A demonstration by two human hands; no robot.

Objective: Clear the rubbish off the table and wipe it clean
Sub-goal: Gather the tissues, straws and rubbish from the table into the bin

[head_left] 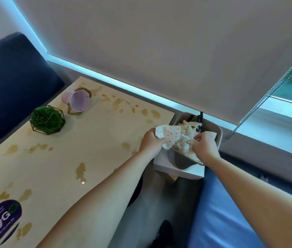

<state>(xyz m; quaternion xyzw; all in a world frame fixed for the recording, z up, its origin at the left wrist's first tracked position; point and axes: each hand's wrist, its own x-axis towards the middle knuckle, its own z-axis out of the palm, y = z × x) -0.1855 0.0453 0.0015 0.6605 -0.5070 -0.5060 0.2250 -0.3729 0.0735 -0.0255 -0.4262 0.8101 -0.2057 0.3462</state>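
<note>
Left hand (151, 143) grips spotted cloth (168, 136) just off the table's (97, 140) far right corner, beside the bin (182, 160). Right hand (203, 145) pinches crumpled paper rubbish (184, 140) in the bin, which looks nearly full. Brown spills (80, 171) spread across table; pink cup (78, 101) tipped near far left corner by green plant (46, 119). Best: press rubbish down fully, free the cloth, bin or right the cup, then wipe from far edge toward near.
</note>
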